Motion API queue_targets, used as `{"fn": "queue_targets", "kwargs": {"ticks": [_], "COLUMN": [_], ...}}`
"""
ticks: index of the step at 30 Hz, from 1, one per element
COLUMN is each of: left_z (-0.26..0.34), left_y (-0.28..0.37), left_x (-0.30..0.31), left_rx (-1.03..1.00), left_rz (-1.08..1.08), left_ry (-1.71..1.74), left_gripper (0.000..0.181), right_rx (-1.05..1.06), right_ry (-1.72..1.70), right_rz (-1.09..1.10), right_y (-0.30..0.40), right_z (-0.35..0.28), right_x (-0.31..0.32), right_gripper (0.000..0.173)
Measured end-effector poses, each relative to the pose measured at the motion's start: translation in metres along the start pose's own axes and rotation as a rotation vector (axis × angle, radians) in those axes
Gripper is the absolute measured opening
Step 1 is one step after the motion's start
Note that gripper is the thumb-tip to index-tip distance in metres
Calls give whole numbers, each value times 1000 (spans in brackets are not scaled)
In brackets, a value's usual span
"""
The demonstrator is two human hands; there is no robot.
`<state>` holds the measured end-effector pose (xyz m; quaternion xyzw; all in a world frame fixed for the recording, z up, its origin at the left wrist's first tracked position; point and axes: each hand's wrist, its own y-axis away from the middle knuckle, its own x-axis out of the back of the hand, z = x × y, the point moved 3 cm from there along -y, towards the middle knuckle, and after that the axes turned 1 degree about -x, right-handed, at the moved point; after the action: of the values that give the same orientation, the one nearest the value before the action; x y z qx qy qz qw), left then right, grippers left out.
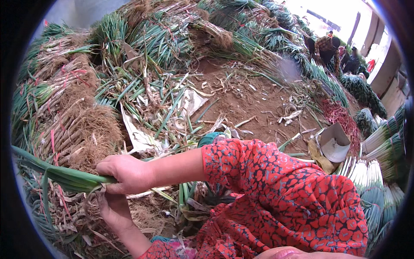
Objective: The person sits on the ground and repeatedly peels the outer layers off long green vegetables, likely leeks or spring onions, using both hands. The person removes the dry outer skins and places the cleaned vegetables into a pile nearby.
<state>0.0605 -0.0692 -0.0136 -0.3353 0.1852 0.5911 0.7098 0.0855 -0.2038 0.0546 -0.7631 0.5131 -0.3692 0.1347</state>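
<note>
My right hand, at the left of the view, is closed around a green onion whose long green leaves stretch out to the left edge. Just below it, my left hand reaches up, its soiled fingertips against the same onion where a brown, withered leaf strip hangs down. Part of the left fingers and the onion's lower end are hidden behind the right hand. Tied bundles of green onions with bushy brown roots lie right beyond my hands.
Loose leaves and peelings litter the brown ground. Piled onions line the back. A metal scoop-like piece and red ties lie to the right, near cleaned bundles. Other people crouch at the upper right.
</note>
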Motion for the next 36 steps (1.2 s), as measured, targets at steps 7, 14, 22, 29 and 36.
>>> {"fn": "queue_targets", "kwargs": {"ticks": [7, 14, 22, 29, 36], "left_z": [5, 26, 44, 83, 101], "left_y": [-12, -11, -31, -23, -3], "left_x": [-9, -12, 49, 49, 57], "left_rx": [-92, -250, -272, -442, -478], "left_rz": [336, 424, 413, 367, 588], "left_ry": [-263, -277, -151, -111, -218], "left_gripper": [41, 44, 29, 38, 43], "right_rx": [-320, -289, -822, -893, -1040], "right_ry": [-407, -271, -517, 13, 717], "right_rz": [168, 13, -7, 110, 306], "right_y": [10, 37, 95, 160, 211], "right_z": [21, 17, 7, 61, 100], "right_x": [12, 24, 49, 139, 264], "right_gripper": [10, 17, 16, 17, 26]}}
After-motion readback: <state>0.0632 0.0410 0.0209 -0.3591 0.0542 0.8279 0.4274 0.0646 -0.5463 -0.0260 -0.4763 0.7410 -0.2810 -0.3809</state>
